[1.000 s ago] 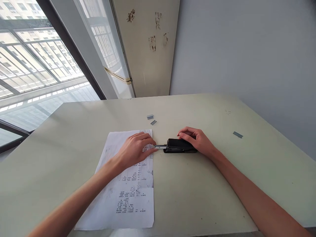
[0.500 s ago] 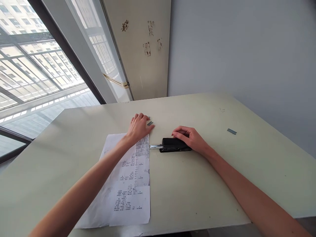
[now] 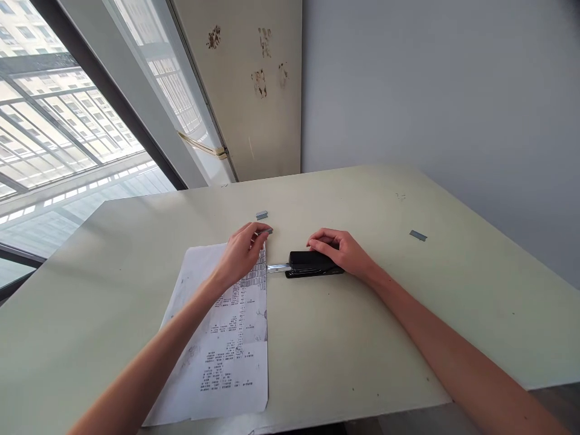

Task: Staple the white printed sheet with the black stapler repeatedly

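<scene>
Stapler [image 3: 312, 264] lies on the table [image 3: 362, 338] between the hands, its right end under the right hand [image 3: 342, 249] and its body to the right of the left hand [image 3: 241, 248]. Its long axis runs left to right, nearly level across the view, with the metal tray [image 3: 278, 267] sticking out of the black body and pointing left, its tip by the right edge of the paper [image 3: 231, 362]. The right hand has its fingers curled and its thumb close to them; whether it grips the stapler or only rests on it, I cannot tell. The left hand, above the far end of the paper, pinches a staple strip [image 3: 269, 231] between thumb and fingers, the strip poking out to the right. A second strip [image 3: 261, 215] lies just beyond the left hand, and a third strip [image 3: 418, 235] lies well to the right of the right hand.
</scene>
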A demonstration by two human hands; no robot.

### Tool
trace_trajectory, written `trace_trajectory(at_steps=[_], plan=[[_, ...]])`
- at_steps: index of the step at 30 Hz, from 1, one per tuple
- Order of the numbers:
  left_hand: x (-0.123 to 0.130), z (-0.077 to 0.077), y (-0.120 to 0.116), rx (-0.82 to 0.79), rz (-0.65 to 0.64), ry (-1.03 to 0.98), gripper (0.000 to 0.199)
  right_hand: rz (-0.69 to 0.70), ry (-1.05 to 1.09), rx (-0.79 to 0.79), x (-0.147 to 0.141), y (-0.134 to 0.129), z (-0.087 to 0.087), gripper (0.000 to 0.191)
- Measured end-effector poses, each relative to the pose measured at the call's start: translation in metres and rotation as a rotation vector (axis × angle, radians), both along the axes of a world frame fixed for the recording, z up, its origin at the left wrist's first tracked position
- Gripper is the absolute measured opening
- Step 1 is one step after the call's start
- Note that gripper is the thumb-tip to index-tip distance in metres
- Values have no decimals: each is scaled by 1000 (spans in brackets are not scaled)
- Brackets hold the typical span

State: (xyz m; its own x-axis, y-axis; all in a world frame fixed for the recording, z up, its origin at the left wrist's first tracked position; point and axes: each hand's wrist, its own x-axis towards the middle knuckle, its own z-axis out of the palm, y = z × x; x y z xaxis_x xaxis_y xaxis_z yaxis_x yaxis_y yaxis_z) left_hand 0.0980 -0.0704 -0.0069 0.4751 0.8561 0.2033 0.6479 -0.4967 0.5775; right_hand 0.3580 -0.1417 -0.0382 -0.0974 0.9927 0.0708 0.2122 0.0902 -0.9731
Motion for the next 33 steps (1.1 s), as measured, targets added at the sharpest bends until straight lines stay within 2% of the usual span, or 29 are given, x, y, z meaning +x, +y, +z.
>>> trace_trajectory(at_steps=[5, 9, 14, 16, 19, 27, 33], plan=[[-16, 1, -31, -33, -23, -59, 32, 6, -27, -25, 0, -1, 2, 26], [-23, -2, -43, 18, -39, -79, 24, 13, -42, -43, -1, -2, 4, 27], [-27, -12, -44, 190, -270, -86, 19, 26, -48, -56, 0, -3, 3, 26], [-27, -15, -44, 269, -319, -92, 16, 30, -45, -62, 0, -3, 3, 25], [-25, -19, -44, 307, -302, -93, 14, 35, -34, -73, 0, -2, 3, 23], [-20, -27, -45, 283, -276, -36, 13, 31, -47, -91, -1, -3, 5, 23], [-19, -27, -48, 283, -229, -70, 13, 28, -61, -109, -2, -3, 6, 24]])
